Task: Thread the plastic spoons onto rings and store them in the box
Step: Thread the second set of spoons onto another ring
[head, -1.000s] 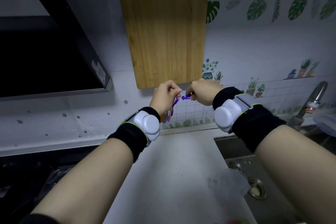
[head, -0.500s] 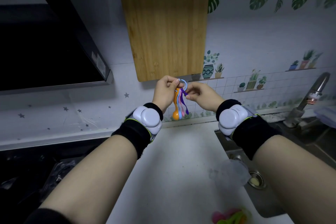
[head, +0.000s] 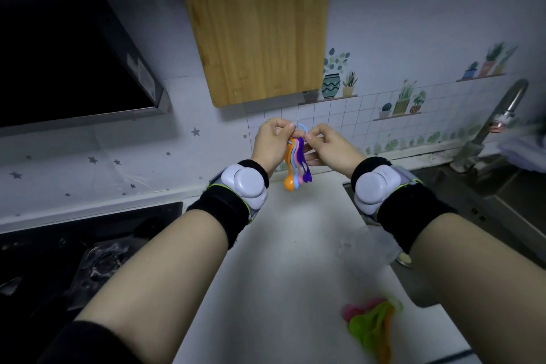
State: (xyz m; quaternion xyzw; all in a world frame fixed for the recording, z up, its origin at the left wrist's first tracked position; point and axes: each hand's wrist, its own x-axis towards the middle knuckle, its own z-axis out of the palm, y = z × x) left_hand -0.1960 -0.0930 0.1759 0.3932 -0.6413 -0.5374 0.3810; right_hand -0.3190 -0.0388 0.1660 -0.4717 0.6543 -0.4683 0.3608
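A light blue ring (head: pixel 302 127) is held up over the white counter (head: pixel 280 260), between both hands. My left hand (head: pixel 273 145) pinches its left side and my right hand (head: pixel 328 146) pinches its right side. Several plastic spoons (head: pixel 297 167), orange, blue, pink and purple, hang from the ring with their bowls down. A second bunch of spoons (head: pixel 372 325), green, pink and orange, lies on the counter near the front right. No box is in view.
A bamboo cutting board (head: pixel 257 26) hangs on the wall above the hands. A black hob (head: pixel 74 260) lies to the left under a range hood (head: pixel 59 47). A steel sink (head: pixel 487 216) with a tap (head: pixel 499 118) is to the right. Clear plastic (head: pixel 372 242) lies by the sink's edge.
The purple spoon has gone onto the ring and hangs with the others. Both hands have dropped lower in view, and the second bunch of spoons has come into sight.
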